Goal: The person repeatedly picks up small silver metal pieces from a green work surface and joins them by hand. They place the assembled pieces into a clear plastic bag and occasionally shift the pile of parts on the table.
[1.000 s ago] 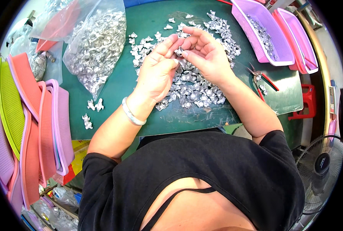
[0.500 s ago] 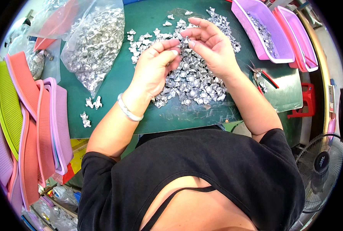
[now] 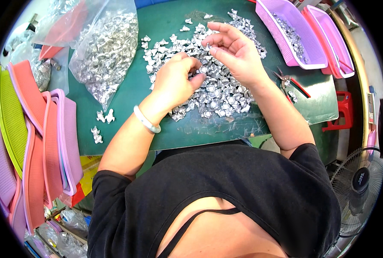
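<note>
A heap of small silver metal castings [image 3: 219,96] lies spread on the green tabletop between and below my hands. My left hand [image 3: 176,79], a pale bangle [image 3: 146,119] on its wrist, is over the heap's left side. Its fingers curve down and the thumb stands apart from them, with nothing seen in between. Higher up and to the right, my right hand [image 3: 239,56] has thumb and forefinger pinched close on what looks like one small metal casting [image 3: 208,46]; its other fingers are loosely raised. The fingers cover much of that piece.
A clear plastic bag [image 3: 107,56] full of castings stands at the left, with loose castings [image 3: 97,134] below it. Red-handled pliers [image 3: 291,81] lie right of the heap. A purple basket [image 3: 316,53] holds more castings. Stacked baskets [image 3: 34,142] line the left edge; a fan [image 3: 360,180] stands lower right.
My left hand has moved away from my right and down toward the heap, its thumb and fingers parting. The right hand has stayed nearly in place.
</note>
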Demonstrator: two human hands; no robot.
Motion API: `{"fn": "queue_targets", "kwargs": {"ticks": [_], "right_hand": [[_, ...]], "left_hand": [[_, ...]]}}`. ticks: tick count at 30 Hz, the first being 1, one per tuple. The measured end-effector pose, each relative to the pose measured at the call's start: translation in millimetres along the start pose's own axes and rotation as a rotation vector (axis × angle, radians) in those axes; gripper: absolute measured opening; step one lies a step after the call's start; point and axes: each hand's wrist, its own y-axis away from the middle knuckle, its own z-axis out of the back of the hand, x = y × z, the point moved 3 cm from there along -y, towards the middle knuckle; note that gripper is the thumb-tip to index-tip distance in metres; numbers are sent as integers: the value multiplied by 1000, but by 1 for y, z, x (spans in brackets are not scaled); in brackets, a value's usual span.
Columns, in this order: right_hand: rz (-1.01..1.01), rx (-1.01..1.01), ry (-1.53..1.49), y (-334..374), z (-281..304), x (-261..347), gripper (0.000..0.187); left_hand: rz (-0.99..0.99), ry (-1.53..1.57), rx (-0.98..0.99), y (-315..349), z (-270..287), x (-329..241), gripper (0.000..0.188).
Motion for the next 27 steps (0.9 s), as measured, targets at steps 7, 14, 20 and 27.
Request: {"fn": "queue_targets", "kwargs": {"ticks": [7,14,20,27], "right_hand": [[9,125,-33,5,-10,5,47],[15,127,-93,4,-10,1,48],[14,131,-122,4,-10,0,48],[2,132,-138,4,-11,1,48]], "left_hand": [[188,301,-113,-4,6,1,19],[89,427,-224,-4,5,5,17],[26,435,-236,-3,7,3,15],[24,485,-220,-5,2,9,13]]}}
